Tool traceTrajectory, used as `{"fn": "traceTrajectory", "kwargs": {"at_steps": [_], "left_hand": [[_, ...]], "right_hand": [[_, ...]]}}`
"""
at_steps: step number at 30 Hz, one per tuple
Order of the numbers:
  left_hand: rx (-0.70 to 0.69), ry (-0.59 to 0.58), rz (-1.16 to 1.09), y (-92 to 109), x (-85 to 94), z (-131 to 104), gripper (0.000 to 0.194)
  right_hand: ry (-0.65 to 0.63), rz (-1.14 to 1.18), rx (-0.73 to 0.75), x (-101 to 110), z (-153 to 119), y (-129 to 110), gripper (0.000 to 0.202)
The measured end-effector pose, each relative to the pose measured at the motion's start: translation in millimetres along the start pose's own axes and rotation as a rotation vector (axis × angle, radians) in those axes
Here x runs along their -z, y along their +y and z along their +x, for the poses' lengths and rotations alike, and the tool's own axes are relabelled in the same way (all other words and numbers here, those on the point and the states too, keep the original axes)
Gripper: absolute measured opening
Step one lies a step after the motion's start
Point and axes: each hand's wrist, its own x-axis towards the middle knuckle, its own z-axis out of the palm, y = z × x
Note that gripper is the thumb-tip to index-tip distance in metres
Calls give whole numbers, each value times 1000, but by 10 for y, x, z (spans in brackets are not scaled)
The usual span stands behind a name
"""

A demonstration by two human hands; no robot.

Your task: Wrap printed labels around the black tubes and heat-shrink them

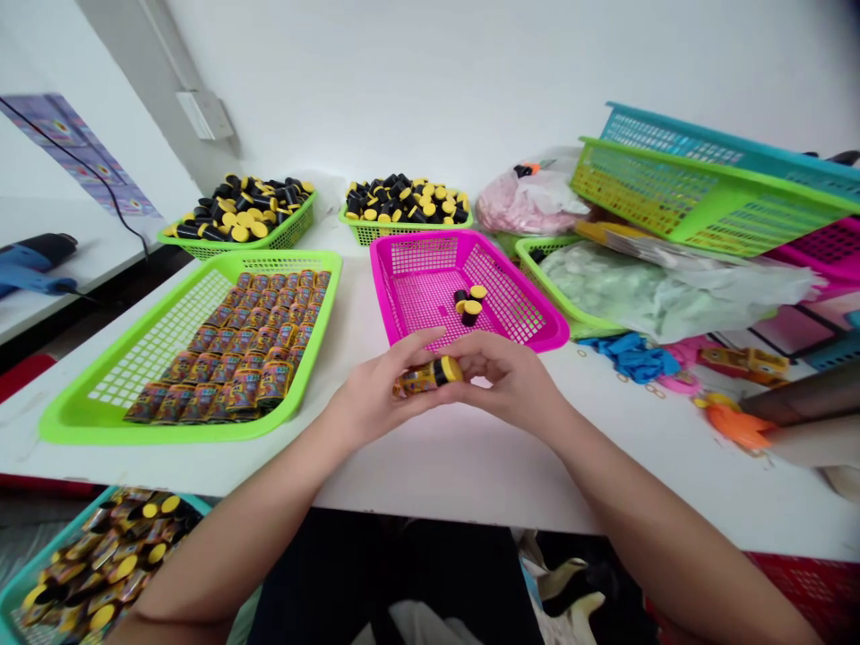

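Note:
Both hands meet over the white table, just in front of the magenta basket [403, 305]. Between them lies a small black cylinder with a yellow cap [449, 370] and a printed, shiny wrapper. My left hand [382, 385] is closed round the wrapped end. My right hand [503, 376] has its fingers on the yellow-capped end. A few unwrapped black and yellow cylinders [471, 311] rest in the magenta basket. To the left, a large green basket [167, 432] holds rows of wrapped cylinders [242, 345].
Green baskets of black and yellow pieces [248, 210] [403, 199] stand at the back. Stacked baskets [672, 193] and plastic bags [605, 282] crowd the right, with blue and orange scraps [735, 423]. A teal basket [13, 582] sits low at left.

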Motion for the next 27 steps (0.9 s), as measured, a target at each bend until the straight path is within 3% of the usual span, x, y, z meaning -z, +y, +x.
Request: {"fn": "traceTrajectory", "kwargs": {"at_steps": [3, 8, 12, 16, 20, 22, 25, 27], "left_hand": [[98, 30, -124, 10, -9, -3, 70], [198, -81, -698, 36, -12, 16, 90], [244, -126, -932, 11, -21, 53, 106], [294, -36, -1019, -3, -52, 80, 117], [309, 20, -986, 58, -72, 78, 116], [307, 54, -965, 102, -87, 79, 116], [282, 105, -953, 141, -134, 91, 117], [265, 125, -954, 145, -167, 98, 113]], "right_hand": [[-5, 31, 119, -37, -2, 42, 29], [1, 106, 260, -61, -20, -6, 28], [-155, 11, 320, -4, -42, -57, 33], [-193, -101, 306, 0, -94, -66, 53], [-178, -400, 348, -108, -131, -53, 98], [-87, -488, 374, -159, -135, -56, 101], [189, -636, 460, -200, -133, -75, 74], [275, -730, 534, -213, -136, -86, 60]]}}
